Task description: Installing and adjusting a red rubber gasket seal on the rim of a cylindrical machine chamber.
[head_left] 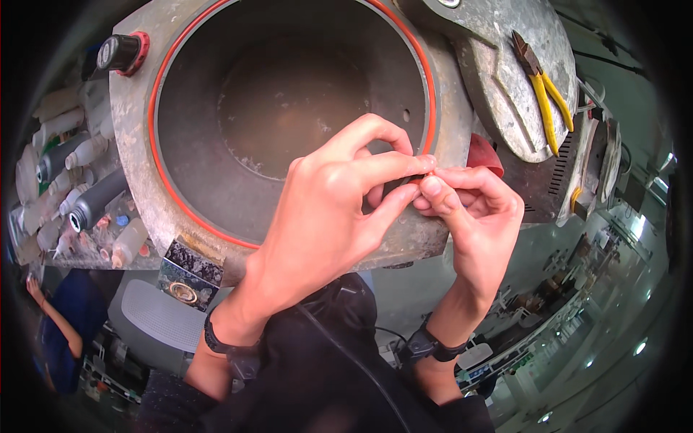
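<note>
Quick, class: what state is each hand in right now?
Left hand: closed in a pinch at a small orange piece, mostly hidden.
Right hand: closed in a pinch at the same piece.

The one view looks steeply down from the left fisheye on the person's head, facing the metal vessel (198, 137) at close range. The left hand (321, 191) and right hand (476, 209) sit around and right of centre, nearer the lens. Toward the dark border the room (613, 310) bends, its distances hard to judge.
</note>
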Available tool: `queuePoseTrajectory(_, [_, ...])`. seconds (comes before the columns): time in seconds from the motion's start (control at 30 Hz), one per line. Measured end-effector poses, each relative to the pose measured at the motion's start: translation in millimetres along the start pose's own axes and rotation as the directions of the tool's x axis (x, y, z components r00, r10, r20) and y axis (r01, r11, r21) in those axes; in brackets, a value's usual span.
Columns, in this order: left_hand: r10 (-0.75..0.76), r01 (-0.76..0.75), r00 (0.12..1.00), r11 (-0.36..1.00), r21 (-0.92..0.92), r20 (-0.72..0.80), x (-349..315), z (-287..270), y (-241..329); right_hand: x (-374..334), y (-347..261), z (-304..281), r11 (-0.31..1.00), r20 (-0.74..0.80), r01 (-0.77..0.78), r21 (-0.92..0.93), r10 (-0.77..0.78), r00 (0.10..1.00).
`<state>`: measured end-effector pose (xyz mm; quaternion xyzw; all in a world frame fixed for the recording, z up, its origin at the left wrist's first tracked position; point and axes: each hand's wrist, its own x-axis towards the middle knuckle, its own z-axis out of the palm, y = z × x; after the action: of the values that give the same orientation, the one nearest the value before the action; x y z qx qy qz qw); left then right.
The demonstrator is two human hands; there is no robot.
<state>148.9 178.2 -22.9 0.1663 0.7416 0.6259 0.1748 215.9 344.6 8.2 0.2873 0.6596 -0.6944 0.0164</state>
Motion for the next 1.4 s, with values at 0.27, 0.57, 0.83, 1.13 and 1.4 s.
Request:
queuePoseTrajectory(0.27, [-0.011,0.01,1.0,0.998,0.064,0.008,-1,0,4,17,-7,-14,0.992,0.129,-0.126,0.021,0.122,0.984])
queuePoseTrajectory(0.57, [-0.016,0.016,1.0,0.999,0.029,-0.001,-2,2,1,17,-4,-17,0.993,0.167,-0.108,0.043,0.1,0.981])
queuePoseTrajectory(0.83, [-0.015,0.015,1.0,0.999,0.033,-0.01,-1,4,0,16,-5,-13,0.998,0.151,-0.054,0.023,0.05,0.987])
queuePoseTrajectory(1.13, [0.019,-0.018,1.0,0.996,0.085,-0.014,-3,2,2,19,-1,-19,0.999,0.192,-0.04,0.026,0.035,0.981])
queuePoseTrajectory(1.4, [0.053,-0.046,0.998,0.988,0.147,-0.042,-6,7,7,16,-2,-13,0.998,0.155,-0.039,0.047,0.031,0.987])
